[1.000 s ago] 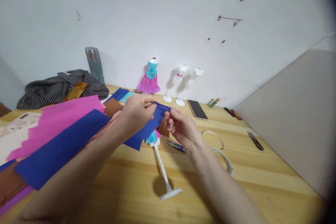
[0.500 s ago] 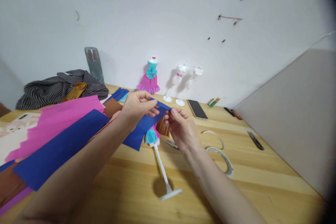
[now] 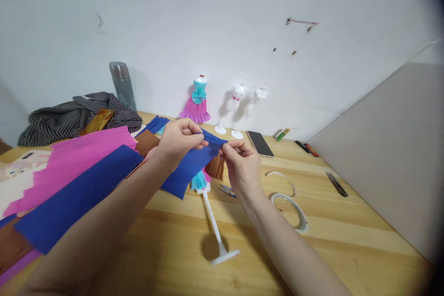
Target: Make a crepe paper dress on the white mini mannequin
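A blue crepe sheet (image 3: 189, 166) hangs between my two hands, its top edge gathered in small folds. My left hand (image 3: 182, 141) pinches the upper left of that edge, and my right hand (image 3: 241, 162) pinches its right corner between thumb and fingers. Partly hidden behind the sheet, a small mannequin with a white stand (image 3: 215, 224) lies on the table, dressed in teal, pink and brown pieces. Small snips (image 3: 227, 190) lie just left of my right wrist.
Crepe sheets (image 3: 79, 194) and striped cloth (image 3: 79, 113) cover the left side, near a bottle (image 3: 123, 85). Along the wall stand a dressed mannequin (image 3: 197, 101) and two white ones. A phone (image 3: 260, 143), tape rings (image 3: 291, 212) and a cutter (image 3: 336, 184) lie right.
The fingers of my left hand have closed more on the blue sheet's edge, and the stretch between my hands looks more gathered. The view has shifted slightly.
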A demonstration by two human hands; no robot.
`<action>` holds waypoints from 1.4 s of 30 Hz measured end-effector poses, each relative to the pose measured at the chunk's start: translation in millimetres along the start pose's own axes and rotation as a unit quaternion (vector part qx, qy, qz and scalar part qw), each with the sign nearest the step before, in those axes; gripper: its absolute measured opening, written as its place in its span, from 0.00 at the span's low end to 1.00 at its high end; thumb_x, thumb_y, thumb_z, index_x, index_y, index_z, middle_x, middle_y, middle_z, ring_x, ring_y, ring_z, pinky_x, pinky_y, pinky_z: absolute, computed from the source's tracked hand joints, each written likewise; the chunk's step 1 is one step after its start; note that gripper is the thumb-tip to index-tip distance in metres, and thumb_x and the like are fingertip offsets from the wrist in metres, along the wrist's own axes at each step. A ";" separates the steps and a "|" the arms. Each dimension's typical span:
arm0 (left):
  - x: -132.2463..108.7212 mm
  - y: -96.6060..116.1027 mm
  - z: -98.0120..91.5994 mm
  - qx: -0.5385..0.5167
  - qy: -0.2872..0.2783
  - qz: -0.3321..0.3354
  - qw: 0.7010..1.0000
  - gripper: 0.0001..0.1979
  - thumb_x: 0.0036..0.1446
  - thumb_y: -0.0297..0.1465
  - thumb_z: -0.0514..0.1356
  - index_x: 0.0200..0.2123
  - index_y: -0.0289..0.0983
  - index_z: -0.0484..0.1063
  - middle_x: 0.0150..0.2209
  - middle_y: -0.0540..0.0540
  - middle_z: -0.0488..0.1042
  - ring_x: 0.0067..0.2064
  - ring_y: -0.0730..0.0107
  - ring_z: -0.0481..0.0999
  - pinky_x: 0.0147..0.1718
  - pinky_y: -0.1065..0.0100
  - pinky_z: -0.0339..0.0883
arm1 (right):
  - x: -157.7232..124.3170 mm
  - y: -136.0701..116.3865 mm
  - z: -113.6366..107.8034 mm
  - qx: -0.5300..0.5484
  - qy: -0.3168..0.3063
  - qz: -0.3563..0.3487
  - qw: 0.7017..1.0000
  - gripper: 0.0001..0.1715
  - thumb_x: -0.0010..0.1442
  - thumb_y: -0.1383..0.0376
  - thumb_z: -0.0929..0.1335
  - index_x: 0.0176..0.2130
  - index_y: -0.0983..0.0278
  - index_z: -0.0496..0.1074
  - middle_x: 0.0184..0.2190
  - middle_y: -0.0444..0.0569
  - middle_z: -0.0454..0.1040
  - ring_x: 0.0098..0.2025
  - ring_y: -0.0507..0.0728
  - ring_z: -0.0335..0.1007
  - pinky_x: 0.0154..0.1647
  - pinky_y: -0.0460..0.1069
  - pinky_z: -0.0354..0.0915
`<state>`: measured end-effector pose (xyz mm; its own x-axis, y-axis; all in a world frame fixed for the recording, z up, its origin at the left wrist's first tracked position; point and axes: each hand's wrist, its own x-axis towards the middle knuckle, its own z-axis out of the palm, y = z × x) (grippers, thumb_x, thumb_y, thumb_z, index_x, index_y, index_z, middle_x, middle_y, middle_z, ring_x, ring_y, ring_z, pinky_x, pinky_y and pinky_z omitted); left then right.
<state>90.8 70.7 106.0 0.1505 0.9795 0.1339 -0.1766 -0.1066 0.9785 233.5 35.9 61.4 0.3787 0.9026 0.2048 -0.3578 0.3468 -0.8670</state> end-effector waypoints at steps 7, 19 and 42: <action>3.3 -1.4 -0.4 0.013 0.005 -0.011 1.000 0.07 0.42 0.17 0.61 0.25 0.32 0.70 0.17 0.51 0.74 0.22 0.74 0.77 0.22 0.78 0.69 | 1.8 5.0 -2.6 -0.031 0.004 -0.023 0.999 0.13 0.39 0.66 0.77 0.27 0.62 0.73 0.19 0.39 0.72 0.22 0.50 0.68 0.26 0.45 0.65; 8.7 -9.8 -3.2 0.083 0.016 0.044 0.995 0.08 0.43 0.20 0.63 0.31 0.32 0.77 0.21 0.50 0.76 0.24 0.75 0.77 0.26 0.75 0.70 | 9.1 14.3 -9.2 -0.100 0.011 -0.080 0.992 0.13 0.44 0.65 0.75 0.34 0.61 0.77 0.22 0.41 0.72 0.25 0.51 0.66 0.30 0.48 0.65; 11.0 -8.8 -6.7 0.021 0.022 0.006 1.000 0.04 0.39 0.22 0.65 0.23 0.32 0.73 0.19 0.49 0.75 0.22 0.73 0.77 0.22 0.76 0.69 | 5.5 4.4 -4.0 -0.079 -0.016 -0.031 0.996 0.07 0.44 0.66 0.74 0.24 0.63 0.72 0.20 0.42 0.74 0.24 0.51 0.70 0.28 0.46 0.64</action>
<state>87.5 83.6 97.9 0.1054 0.9846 0.1393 -0.1362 -0.1245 0.9828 237.4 41.3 56.9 0.3672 0.8891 0.2733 -0.1951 0.3610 -0.9119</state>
